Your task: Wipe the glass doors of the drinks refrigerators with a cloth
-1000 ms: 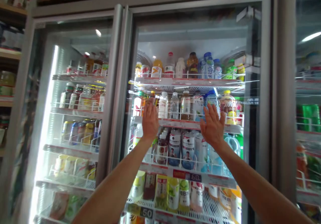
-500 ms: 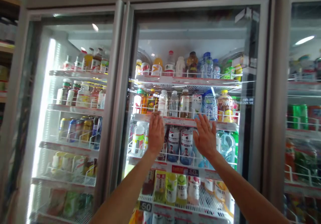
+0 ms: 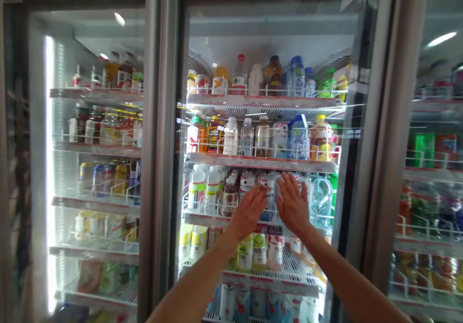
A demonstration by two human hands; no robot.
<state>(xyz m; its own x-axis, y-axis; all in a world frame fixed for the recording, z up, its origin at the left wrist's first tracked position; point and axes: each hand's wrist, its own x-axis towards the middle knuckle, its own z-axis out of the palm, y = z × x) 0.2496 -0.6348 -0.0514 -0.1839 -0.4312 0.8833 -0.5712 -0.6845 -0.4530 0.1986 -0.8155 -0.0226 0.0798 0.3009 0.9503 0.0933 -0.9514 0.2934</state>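
I face a glass-door drinks cooler. Both my arms reach up toward its middle glass door (image 3: 267, 38). My left hand (image 3: 249, 210) and my right hand (image 3: 292, 203) are open, fingers stretched out, close side by side at the glass. Neither holds anything. Behind them, inside the cooler, stand white-labelled bottles (image 3: 267, 188) on the third shelf (image 3: 217, 217). Yellow-green bottles (image 3: 246, 253) sit one shelf lower.
Wire shelves of bottled drinks fill the middle cooler, with a top row (image 3: 253, 79) and a second row (image 3: 260, 137). The left cooler door (image 3: 97, 168) shows cans and bottles. A thick grey door frame (image 3: 390, 135) stands at right, another cooler (image 3: 430, 193) beyond it.
Both hands have slid down the glass by about one shelf and come closer together. The view has moved nearer to the cooler.
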